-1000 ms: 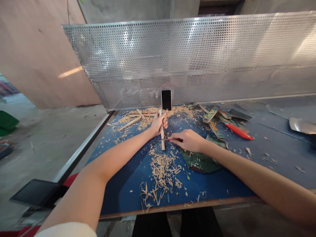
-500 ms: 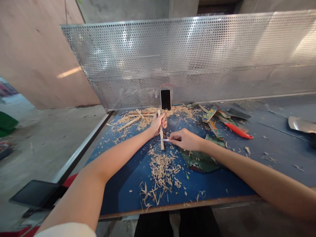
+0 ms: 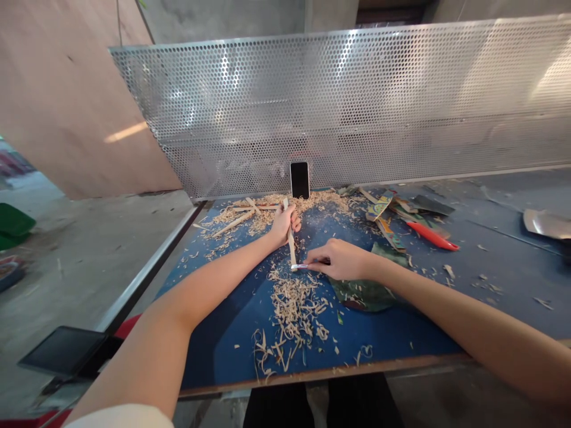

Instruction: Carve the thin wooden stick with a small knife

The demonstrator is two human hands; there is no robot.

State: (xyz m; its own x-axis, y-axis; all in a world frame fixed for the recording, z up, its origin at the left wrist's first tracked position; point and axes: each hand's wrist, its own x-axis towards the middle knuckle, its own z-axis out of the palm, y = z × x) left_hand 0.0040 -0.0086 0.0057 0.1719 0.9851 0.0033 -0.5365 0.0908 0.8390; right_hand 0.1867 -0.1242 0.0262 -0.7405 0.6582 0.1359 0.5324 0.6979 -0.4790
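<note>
My left hand [image 3: 285, 224] is closed round the upper part of a thin pale wooden stick [image 3: 291, 251] that stands slanted on the blue table top [image 3: 232, 333]. My right hand [image 3: 341, 260] grips a small knife [image 3: 302, 266] with its blade lying against the stick's lower end. A heap of pale wood shavings [image 3: 294, 309] lies right under the stick and runs toward me.
A phone [image 3: 300, 179] leans upright against the perforated metal screen [image 3: 357, 101] at the back. More sticks and shavings [image 3: 243, 215] lie at the back left. Coloured scraps [image 3: 383, 214], a red tool [image 3: 432, 236] and a dark green sheet [image 3: 361, 292] sit right. A tablet [image 3: 62, 349] lies low left.
My right hand has slid the knife down the stick, from near its middle to its lower end. My left hand has kept its grip on the stick.
</note>
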